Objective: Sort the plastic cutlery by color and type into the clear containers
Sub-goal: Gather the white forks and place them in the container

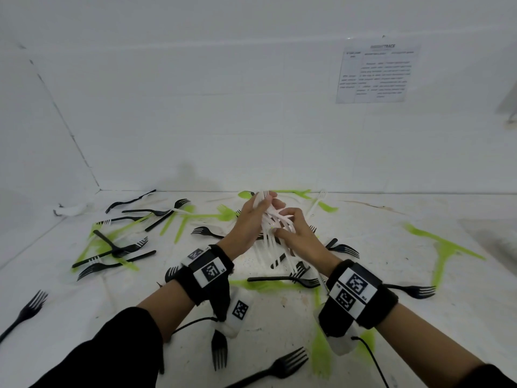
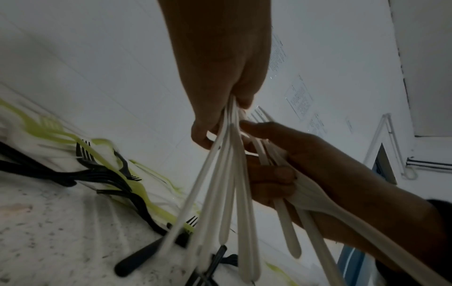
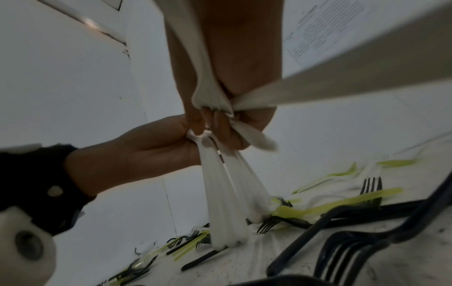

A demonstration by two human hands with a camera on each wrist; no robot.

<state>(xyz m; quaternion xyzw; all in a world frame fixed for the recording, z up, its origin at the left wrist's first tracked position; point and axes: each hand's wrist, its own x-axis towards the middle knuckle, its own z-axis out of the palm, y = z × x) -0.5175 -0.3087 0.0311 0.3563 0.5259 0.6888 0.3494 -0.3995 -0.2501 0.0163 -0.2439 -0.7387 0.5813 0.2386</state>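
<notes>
White tiled walls, one with a printed sheet [image 1: 376,74] taped up, close in a speckled white counter [image 1: 391,275] strewn with black forks [image 1: 279,366] and lime-green cutlery [image 1: 444,247]. Above its middle the left hand [image 1: 247,222] and right hand [image 1: 298,231] meet, each grip curled round its own share of a bundle of white forks [image 2: 234,183], handles hanging down below the fingers toward the counter. Such thin plastic is light, springy and slick, likely to fan out or slip; holding near the necks, just under the tines, seems safest. No clear containers show, though they may lie out of view.
</notes>
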